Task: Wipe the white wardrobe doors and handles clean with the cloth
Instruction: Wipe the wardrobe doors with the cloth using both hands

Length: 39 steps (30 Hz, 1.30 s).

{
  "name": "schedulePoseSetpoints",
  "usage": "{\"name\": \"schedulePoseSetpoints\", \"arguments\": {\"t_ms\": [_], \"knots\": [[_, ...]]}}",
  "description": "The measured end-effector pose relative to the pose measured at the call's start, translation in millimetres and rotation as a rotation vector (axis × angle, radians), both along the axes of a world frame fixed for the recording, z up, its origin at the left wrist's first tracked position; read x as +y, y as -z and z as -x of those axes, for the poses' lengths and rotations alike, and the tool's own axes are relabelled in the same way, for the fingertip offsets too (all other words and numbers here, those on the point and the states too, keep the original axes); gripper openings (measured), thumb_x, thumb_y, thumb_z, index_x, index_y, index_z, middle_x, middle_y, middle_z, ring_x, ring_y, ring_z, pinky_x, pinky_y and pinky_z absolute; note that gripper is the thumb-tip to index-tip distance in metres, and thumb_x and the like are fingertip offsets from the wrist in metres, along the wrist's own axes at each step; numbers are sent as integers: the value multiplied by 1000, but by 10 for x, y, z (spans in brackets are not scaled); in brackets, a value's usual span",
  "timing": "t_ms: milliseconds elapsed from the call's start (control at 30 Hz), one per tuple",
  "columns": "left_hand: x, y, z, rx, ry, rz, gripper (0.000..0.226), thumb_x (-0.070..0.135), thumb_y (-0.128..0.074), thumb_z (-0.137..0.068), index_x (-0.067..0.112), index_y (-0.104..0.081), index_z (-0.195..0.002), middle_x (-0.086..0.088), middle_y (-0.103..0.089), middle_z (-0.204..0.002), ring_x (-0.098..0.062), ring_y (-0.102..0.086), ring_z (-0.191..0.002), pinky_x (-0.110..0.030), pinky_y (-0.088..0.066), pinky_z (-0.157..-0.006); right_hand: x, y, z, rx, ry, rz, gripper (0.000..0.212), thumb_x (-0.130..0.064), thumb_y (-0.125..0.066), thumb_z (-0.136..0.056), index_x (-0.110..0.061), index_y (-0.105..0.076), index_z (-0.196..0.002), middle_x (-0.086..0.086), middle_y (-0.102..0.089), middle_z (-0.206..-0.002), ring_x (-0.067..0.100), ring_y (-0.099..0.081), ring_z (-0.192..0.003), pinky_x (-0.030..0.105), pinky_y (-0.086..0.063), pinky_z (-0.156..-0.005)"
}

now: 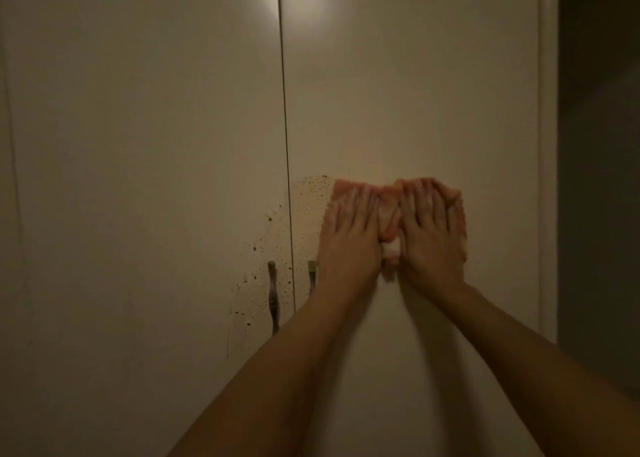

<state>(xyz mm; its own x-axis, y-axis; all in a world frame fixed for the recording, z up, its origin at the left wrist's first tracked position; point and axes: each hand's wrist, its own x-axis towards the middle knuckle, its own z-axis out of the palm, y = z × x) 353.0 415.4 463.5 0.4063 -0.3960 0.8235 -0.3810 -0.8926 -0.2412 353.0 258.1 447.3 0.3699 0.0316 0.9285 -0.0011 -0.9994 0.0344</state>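
Grip flat, left hand [349, 238], right hand [431, 238], cloth [389, 202] stretched horizontally

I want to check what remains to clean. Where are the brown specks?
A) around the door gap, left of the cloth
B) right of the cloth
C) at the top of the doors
A: the brown specks lie around the door gap, left of the cloth.

Pink cloth [389, 211] flat on rt wardrobe door [415, 93] — brown specks [311, 193] near seam, handles [272, 297] below.
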Motion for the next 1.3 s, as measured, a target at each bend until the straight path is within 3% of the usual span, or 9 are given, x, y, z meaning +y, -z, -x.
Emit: {"name": "schedulePoseSetpoints", "arguments": {"t_ms": [67, 133, 233, 500, 600, 800, 967, 1133, 1300], "knots": [[68, -249, -39, -40, 6, 17, 73, 41, -13, -89, 14, 3, -155, -7, 5, -163, -25, 10, -150, -44, 6, -121, 65, -287, 9, -10, -14, -22, 70, -36, -41, -98, -18, -12, -159, 10, -14, -166, 33, -14, -151, 53, -10, -120], [141, -391, -89, -90, 25, 36, 67, 35, -23, -94, 13, -5, -155, -7, -3, -163, -25, 2, -151, -44, 1, -122, 128, -454, 13, 4, -19, -67, 63, -40, -20, -99, -21, -12, -159, 7, -9, -167, 31, -9, -153, 53, -9, -121], [247, -458, -148, -106, 50, 14, 65, 31, -29, -94, 13, -12, -155, -7, -11, -163, -24, -2, -151, -46, -3, -122, 242, -495, 8, -9, -18, -133, 66, -43, -11, -97, -23, -11, -159, 4, -7, -167, 29, -6, -153, 52, -7, -121], [831, -462, -234, -111, 23, -85, 66, 39, -23, -93, 13, -19, -154, -9, -15, -162, -26, -7, -150, -49, -10, -121, 672, -396, -92, -5, -46, -125, 66, -45, -17, -97, -23, -4, -158, 7, -10, -167, 32, -9, -153, 54, -10, -121], [1120, -453, -265, -122, 11, -85, 65, 39, -26, -95, 14, -16, -154, -8, -12, -162, -25, -6, -151, -48, -10, -121, 893, -383, -114, -15, -60, -101, 64, -45, -20, -99, -22, -12, -159, 9, -13, -166, 34, -12, -152, 56, -12, -120], [1619, -369, -242, -115, -19, -66, 64, 39, -18, -96, 14, -10, -155, -7, -5, -163, -24, 2, -151, -45, -4, -123, 1359, -357, -161, 3, -66, -61, 62, -46, -23, -102, -24, -12, -159, 9, -7, -167, 32, -7, -153, 52, -5, -121], [2096, -306, -264, -107, -45, -48, 64, 41, -19, -97, 12, -10, -154, -7, -4, -162, -25, 0, -151, -46, -7, -122, 1804, -368, -205, 14, -94, -9, 61, -45, -27, -104, -25, -9, -159, 9, -3, -167, 31, -2, -153, 50, 2, -120], [2664, -279, -279, -117, -65, -39, 64, 36, -25, -95, 7, -21, -152, -13, -18, -160, -29, -12, -149, -48, -14, -121, 2324, -407, -256, 31, -137, 31, 62, -45, -35, -104, -25, -14, -159, 10, -7, -167, 32, -6, -153, 52, -1, -121], [3217, -267, -319, -138, -97, -37, 61, 31, -29, -96, 5, -24, -150, -17, -21, -159, -31, -15, -148, -50, -17, -120, 2742, -443, -308, -22, -136, 49, 63, -43, -46, -99, -25, -28, -156, 13, -21, -164, 35, -21, -150, 54, -12, -119]]}}
